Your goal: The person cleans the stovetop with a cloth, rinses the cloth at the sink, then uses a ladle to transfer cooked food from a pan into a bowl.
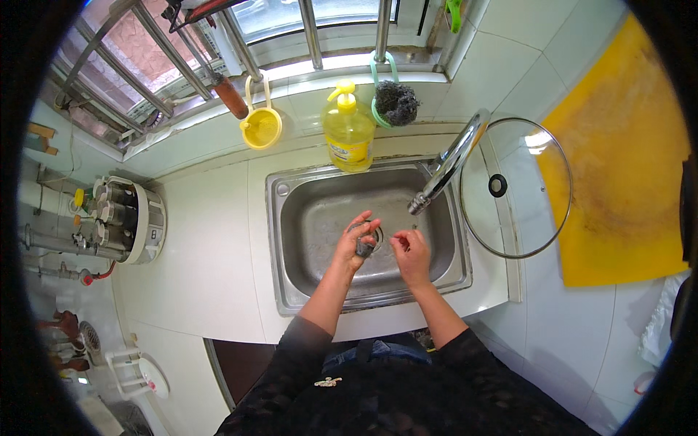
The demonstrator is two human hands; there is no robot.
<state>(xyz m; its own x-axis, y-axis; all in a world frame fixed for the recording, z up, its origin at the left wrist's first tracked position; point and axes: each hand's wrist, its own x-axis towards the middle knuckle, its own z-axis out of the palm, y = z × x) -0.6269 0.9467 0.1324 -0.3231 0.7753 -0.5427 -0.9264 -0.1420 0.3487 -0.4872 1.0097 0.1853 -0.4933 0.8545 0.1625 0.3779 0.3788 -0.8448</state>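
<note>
Over the stainless steel sink (311, 218), my left hand (351, 242) holds a small dark grey object (364, 249), perhaps a scouring pad; its kind is not plain. To the right of it, my right hand (410, 250) has curled fingers close together near its thumb. Whether something small is pinched there cannot be told. The two hands are apart. The chrome faucet (450, 161) reaches over the basin from the back right, its spout above my right hand. Part of the drain shows behind my left fingers.
A yellow pump bottle (349, 136) stands behind the sink. A yellow strainer (262, 128) and a dark scouring ball (396, 103) in a green holder hang from window bars. A glass lid (515, 218) and yellow board (616, 191) are at right, a jar rack (147, 220) at left.
</note>
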